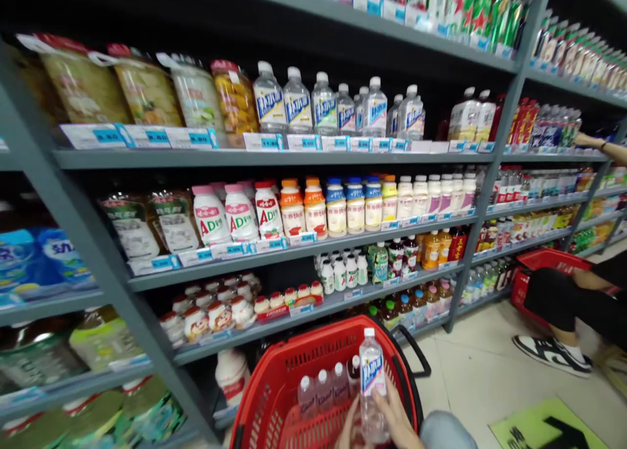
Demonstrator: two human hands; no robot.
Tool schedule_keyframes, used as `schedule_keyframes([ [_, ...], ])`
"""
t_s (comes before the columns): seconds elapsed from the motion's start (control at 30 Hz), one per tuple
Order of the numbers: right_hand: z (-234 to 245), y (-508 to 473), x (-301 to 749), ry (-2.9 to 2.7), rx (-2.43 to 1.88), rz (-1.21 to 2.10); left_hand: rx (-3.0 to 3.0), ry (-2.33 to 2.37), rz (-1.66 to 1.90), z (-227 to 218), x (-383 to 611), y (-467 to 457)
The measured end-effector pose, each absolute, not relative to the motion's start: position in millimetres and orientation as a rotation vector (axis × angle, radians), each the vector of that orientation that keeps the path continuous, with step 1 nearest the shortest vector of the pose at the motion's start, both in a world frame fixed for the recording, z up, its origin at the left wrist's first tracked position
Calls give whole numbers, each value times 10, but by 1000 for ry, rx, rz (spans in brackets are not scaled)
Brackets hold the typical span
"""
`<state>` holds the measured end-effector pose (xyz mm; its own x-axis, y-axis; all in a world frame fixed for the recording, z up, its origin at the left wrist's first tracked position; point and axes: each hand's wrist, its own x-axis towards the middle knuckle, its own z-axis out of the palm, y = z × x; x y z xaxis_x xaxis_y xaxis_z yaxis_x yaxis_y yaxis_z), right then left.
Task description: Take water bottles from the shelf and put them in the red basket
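A clear bottle [371, 377] with a white cap and a blue-and-white label stands upright over a red shopping basket [274, 384] at the bottom of the view. My right hand [398, 419] wraps round its lower part from the right. My left hand [347, 431] presses against it from the left, fingers curled, partly cut off by the frame edge. Several similar white-capped bottles [323, 391] stand inside the basket just left of the held one. Matching bottles [296, 103] line an upper shelf.
Grey shelving [274, 250] full of drinks runs along the left and back. To the right, another person [563, 302] crouches on the tiled floor beside a second red basket [539, 261], one arm [605, 147] reaching to a shelf. A green floor mark [553, 429] lies at the lower right.
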<state>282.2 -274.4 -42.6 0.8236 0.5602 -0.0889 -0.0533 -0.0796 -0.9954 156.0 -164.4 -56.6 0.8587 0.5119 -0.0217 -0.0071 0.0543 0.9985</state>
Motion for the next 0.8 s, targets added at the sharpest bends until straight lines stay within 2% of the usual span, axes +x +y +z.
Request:
schedule_keyframes([
  [0.2, -56, -2760, 2803, -588, -1469, 563, 1441, 388, 482, -440, 1429, -1862],
  [0.5, -196, -2792, 2860, -524, -1460, 585, 1587, 340, 622, -515, 1405, -1898],
  [0.8, -176, -2822, 2826, -725, -1543, 633, 1574, 463, 679, -485, 1401, -1896],
])
